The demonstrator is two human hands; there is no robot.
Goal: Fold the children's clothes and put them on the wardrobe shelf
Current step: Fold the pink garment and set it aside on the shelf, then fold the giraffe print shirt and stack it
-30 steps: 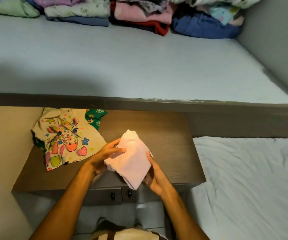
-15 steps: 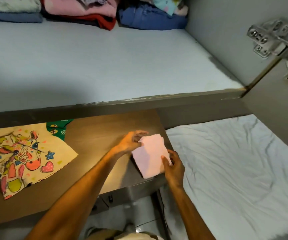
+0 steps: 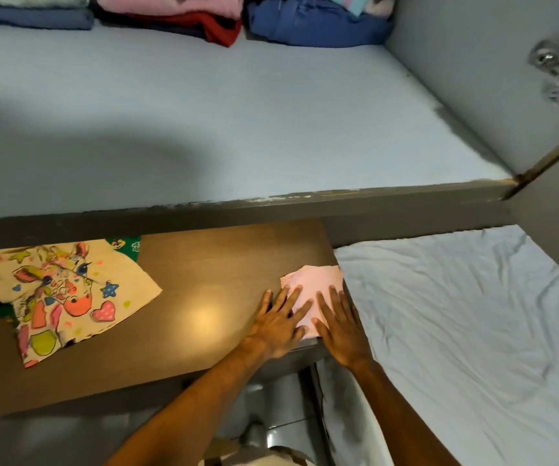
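Pink garment [image 3: 315, 284] was held up in the air between both hands a sec ago; now it's down flat on the tabletop [image 3: 204, 284], at the right edge, just beside the bed sheet [image 3: 456, 314]; camera has also swung right, so the cartoon-print shirt [image 3: 59, 294] now sits far left of view. Means the fold on this piece looks abt done; it's getting pressed flat before it goes up.

Left hand [image 3: 276, 326]: fingers spread wide, palm down, fingertips on the near-left part of the pink cloth; right hand [image 3: 340, 327]: also splayed flat, palm down on the near-right part; neither grips anything, both just press; hands sit side by side, nearly touching.

Wardrobe shelf [image 3: 237, 129] is above & beyond the tabletop; w/ stacks of folded clothes [image 3: 305, 21] along its far edge, lots of bare shelf in front. Print shirt lies spread out, not folded yet, green item [image 3: 127, 245] poking out from under it; so at least 2 pieces left, by my guess.
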